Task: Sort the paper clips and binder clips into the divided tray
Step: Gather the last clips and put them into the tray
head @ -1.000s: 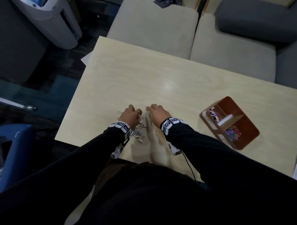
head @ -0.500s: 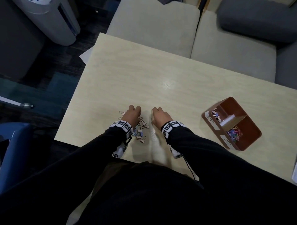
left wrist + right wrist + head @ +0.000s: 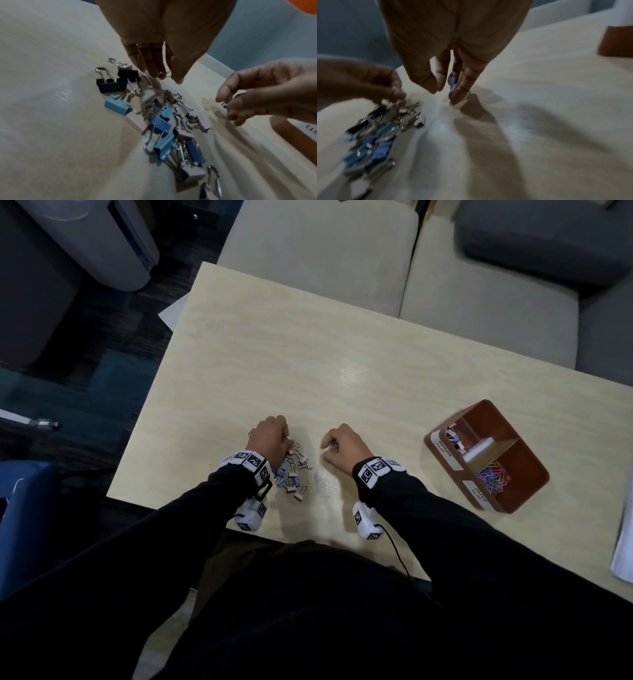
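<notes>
Right hand (image 3: 453, 56): fingers curled, pinching blue binder clip (image 3: 453, 82), seen only in wrist views
Left hand (image 3: 269, 436): fingertips over binder clip pile (image 3: 159, 121); grasp indeterminable
Divided tray (image 3: 513, 501): contents visible in head view only

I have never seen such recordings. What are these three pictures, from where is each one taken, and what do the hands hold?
A person sorts clips with bare hands; cameras sit on the head and on each wrist. The head view looks down on the table. A pile of binder clips lies by the left hand, whose fingertips reach into it, apparently pinching a wire handle. The right hand pinches one small blue binder clip, seen best from the right wrist. At the right stands the brown divided tray: binder clips in one part, coloured paper clips in the other.
</notes>
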`<act>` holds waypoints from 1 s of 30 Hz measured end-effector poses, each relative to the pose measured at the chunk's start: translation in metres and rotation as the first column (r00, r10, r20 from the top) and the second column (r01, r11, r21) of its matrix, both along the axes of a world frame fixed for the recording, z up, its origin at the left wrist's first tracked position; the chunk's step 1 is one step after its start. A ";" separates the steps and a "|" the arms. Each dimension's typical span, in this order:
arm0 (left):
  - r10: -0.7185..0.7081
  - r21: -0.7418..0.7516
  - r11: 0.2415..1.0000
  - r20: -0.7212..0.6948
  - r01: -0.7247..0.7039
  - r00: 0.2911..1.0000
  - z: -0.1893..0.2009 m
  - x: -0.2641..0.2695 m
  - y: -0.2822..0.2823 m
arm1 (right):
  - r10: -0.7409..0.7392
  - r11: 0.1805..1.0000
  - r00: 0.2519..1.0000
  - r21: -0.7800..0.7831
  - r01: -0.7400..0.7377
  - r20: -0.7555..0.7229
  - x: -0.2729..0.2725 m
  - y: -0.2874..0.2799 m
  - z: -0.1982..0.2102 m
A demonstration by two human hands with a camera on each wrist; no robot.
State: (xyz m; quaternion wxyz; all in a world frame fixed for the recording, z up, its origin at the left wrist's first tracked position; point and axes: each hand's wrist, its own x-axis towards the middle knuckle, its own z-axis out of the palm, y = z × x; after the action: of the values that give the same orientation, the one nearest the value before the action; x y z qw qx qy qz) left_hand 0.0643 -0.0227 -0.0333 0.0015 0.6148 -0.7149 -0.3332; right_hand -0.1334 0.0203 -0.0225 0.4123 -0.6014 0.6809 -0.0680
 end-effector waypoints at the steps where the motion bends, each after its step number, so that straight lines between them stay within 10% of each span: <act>1: 0.033 0.013 0.999 -0.040 -0.033 0.999 0.003 0.000 0.001 | 0.077 0.997 0.997 0.015 -0.076 -0.021 0.005 0.001 0.000; 14: 0.089 0.106 0.991 -0.107 -0.078 0.990 0.011 0.009 0.004 | 0.457 0.876 0.823 0.008 -0.483 -0.338 0.054 0.005 -0.003; 30: -0.131 0.042 0.991 0.072 0.128 0.989 -0.002 -0.001 0.017 | 0.251 0.968 0.955 0.009 -0.253 -0.161 0.035 0.006 0.004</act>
State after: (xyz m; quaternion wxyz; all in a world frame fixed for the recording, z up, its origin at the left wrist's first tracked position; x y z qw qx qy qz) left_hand 0.0635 -0.0058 -0.0358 -0.0582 0.5787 -0.7466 -0.3229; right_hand -0.0982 0.0262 -0.0183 0.3576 -0.6892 0.6294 0.0297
